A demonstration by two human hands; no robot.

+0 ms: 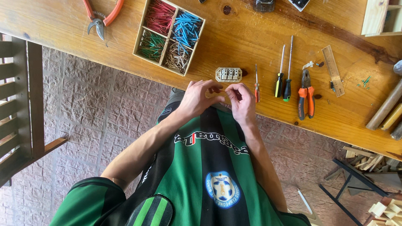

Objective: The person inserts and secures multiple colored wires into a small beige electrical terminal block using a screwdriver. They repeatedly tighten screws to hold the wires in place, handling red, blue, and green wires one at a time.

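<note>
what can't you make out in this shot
Head view only:
- What the left hand and right hand pinch: too small, fingers cover it.
- Terminal block: its detail is too small.
- Dark objects on the workbench: cut by the top edge.
- Wooden box: cut by the right corner.

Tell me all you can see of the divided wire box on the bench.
The wire box is a shallow tray of pale wood, split by a cross divider into four compartments. They hold short cut wires sorted by colour: red, blue, green and brown. It lies flat, turned at an angle, on the wooden table, beyond both hands. Orange-handled cutters lie apart to one side. Nothing touches it but the table.
</note>
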